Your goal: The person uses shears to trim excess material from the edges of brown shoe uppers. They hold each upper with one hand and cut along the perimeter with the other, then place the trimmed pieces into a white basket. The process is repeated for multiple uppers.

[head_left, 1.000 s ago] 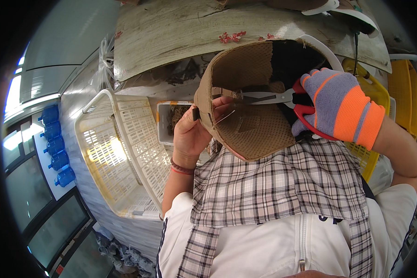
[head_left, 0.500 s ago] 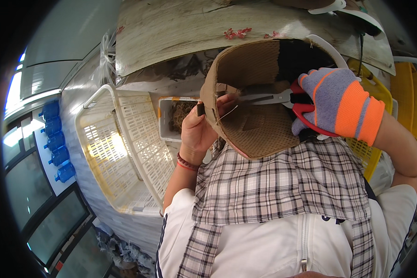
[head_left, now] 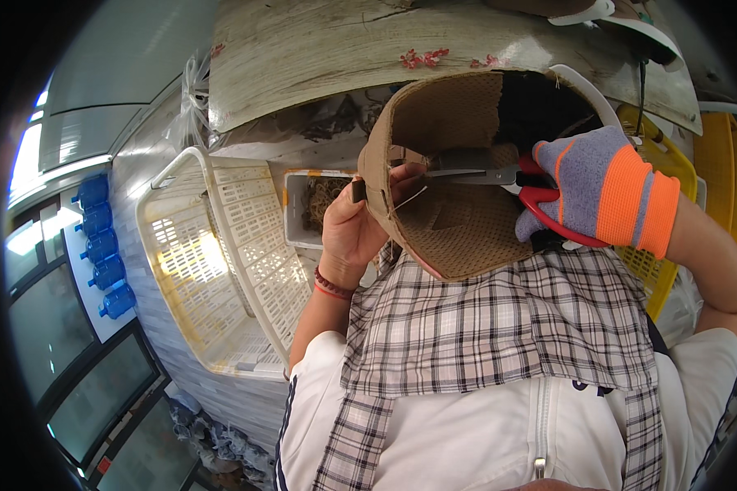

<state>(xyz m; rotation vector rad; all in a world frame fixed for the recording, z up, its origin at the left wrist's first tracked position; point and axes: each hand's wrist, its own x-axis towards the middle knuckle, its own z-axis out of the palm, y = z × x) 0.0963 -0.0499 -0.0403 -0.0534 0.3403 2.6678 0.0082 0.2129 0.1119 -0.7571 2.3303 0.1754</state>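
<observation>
Brown mesh-fabric cap [head_left: 467, 237] supported by the bare left hand [head_left: 354, 227]; red-handled metal scissors [head_left: 540, 195] gripped in the right.
The cap is positioned in front of the pale wood-grain desk [head_left: 319, 65], above the checked plaid apron [head_left: 499, 319], with its hollow side exposed. Left hand: closed on the cap's band, thumb outside at the dark tab, fingers inside. Right hand [head_left: 590, 184], in a purple-and-orange knit glove: curled around the scissor handles, blades inside the cap, pointing toward the left fingers. A loose pale thread [head_left: 413, 201] projects at the band.
</observation>
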